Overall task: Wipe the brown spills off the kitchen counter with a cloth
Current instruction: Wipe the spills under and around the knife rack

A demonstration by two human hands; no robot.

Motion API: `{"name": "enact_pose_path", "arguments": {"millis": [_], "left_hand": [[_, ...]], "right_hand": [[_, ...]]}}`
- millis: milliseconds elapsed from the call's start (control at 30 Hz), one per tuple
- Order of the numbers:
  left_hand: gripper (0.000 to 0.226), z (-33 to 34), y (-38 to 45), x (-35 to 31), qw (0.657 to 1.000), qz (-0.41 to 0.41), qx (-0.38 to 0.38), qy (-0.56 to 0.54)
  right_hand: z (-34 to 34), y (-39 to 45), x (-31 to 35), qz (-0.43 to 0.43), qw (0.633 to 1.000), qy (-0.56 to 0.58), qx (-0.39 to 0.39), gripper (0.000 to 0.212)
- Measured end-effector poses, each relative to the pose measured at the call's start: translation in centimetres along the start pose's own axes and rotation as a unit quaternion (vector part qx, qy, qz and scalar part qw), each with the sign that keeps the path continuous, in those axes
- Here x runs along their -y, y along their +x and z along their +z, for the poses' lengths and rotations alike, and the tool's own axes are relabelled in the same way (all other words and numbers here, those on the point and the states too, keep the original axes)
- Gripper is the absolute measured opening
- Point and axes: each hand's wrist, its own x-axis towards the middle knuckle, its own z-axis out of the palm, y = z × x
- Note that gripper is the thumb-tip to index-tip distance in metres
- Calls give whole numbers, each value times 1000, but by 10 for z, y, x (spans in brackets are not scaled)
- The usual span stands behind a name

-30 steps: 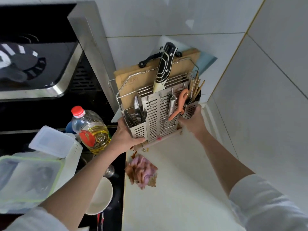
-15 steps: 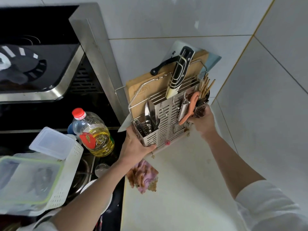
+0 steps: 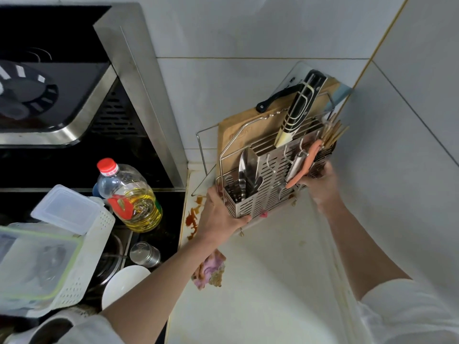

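Both hands grip a steel utensil rack [image 3: 267,184] loaded with knives, chopsticks and cutting boards, held tilted over the white counter [image 3: 268,281]. My left hand [image 3: 218,217] holds its lower left corner. My right hand [image 3: 320,184] holds its right end. Brown spills [image 3: 195,214] streak the counter's left edge, beside my left wrist. A pink and brown cloth [image 3: 210,270] lies crumpled on the counter, partly hidden under my left forearm.
An oil bottle [image 3: 129,194] with a red cap stands on the black stove [image 3: 159,234] at left, with a steel shaker [image 3: 145,254], a white bowl [image 3: 121,284] and plastic containers [image 3: 49,249]. A range hood [image 3: 57,78] hangs above. Tiled walls close the corner.
The rack has moved right, toward the corner, in both hands. The brown spills where it stood are now uncovered. The cloth has not moved.
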Motion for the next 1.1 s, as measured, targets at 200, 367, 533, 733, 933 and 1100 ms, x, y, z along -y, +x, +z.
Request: {"name": "enact_pose_path", "arguments": {"millis": [200,367,533,733,933,1100], "left_hand": [[117,0,-2,1,999,23,-7,24],[124,-13,-17,12,997,44,20,53],[27,-21,-52,78,966,68,98,227],[21,9,-69,118,918,92,149,356],[67,10,-33,129,887,139,160,411],[60,8,16,126,914,47,173,363]], "right_hand": [[-2,10,-15,-5,1000,-15,21,68],[14,-30,-26,4,997,-57,-45,68],[56,-123,-94,94,970,-218,-51,59],[104,-178,-139,26,905,-418,75,78],[103,-180,-159,40,856,-498,133,105],[105,-177,-159,50,836,-524,155,106]]}}
